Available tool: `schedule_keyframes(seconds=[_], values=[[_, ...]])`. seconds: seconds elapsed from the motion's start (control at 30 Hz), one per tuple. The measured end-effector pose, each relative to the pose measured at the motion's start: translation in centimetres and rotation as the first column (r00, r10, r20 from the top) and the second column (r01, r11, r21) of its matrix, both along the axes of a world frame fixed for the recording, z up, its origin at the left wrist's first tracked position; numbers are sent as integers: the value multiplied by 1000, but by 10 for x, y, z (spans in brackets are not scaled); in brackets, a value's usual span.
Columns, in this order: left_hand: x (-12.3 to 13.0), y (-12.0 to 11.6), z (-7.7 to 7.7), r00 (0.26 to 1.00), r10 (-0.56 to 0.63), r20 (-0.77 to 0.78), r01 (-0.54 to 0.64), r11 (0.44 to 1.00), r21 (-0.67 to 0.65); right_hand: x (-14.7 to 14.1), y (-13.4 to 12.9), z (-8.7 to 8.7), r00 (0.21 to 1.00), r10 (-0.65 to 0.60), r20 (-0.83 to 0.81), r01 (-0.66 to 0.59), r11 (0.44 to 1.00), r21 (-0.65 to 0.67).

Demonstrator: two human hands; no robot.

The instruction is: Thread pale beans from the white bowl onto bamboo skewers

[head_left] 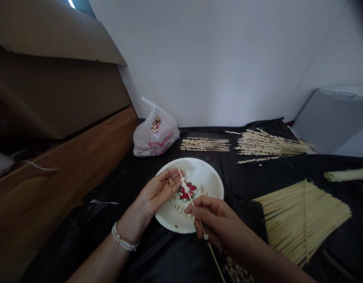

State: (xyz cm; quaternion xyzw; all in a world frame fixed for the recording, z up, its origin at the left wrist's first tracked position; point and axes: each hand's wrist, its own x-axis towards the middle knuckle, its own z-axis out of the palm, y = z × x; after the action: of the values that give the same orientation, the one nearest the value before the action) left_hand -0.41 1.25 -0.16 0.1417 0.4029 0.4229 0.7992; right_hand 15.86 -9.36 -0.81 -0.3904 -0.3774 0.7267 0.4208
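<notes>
My right hand (212,218) pinches a thin bamboo skewer (215,259) that slants up over the bowl. White kernel-like pieces (185,184) are threaded near its upper end, and a single one sits lower, by my fingers. Palm up and cupped, my left hand (162,190) holds a few small cream kernel-like pieces (170,181) on its fingers, close beside the skewer's tip. Beneath both hands is a white bowl (212,177) with a red flower pattern and loose cream and dark-red pieces inside.
Behind the bowl stands a plastic bag (156,135) of similar pieces. Filled skewers lie in a small row (205,144) and a larger pile (260,143). Bare skewers (305,220) are spread at right. A cardboard box (57,78) is at left; black plastic (169,259) covers the surface.
</notes>
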Motion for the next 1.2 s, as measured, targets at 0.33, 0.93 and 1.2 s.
schedule_keyframes(seconds=[0.33,0.93,1.2], values=[[1,-11,-1,899,-113,-422,305,855,420,7,6,4,999,-45,-26,46,999,28],[-1,-41,7,287,42,-957,958,-18,286,18,14,-1,993,-115,-7,116,990,82],[2,-44,8,183,23,-983,983,27,184,19,15,-2,992,-122,-14,123,990,68]])
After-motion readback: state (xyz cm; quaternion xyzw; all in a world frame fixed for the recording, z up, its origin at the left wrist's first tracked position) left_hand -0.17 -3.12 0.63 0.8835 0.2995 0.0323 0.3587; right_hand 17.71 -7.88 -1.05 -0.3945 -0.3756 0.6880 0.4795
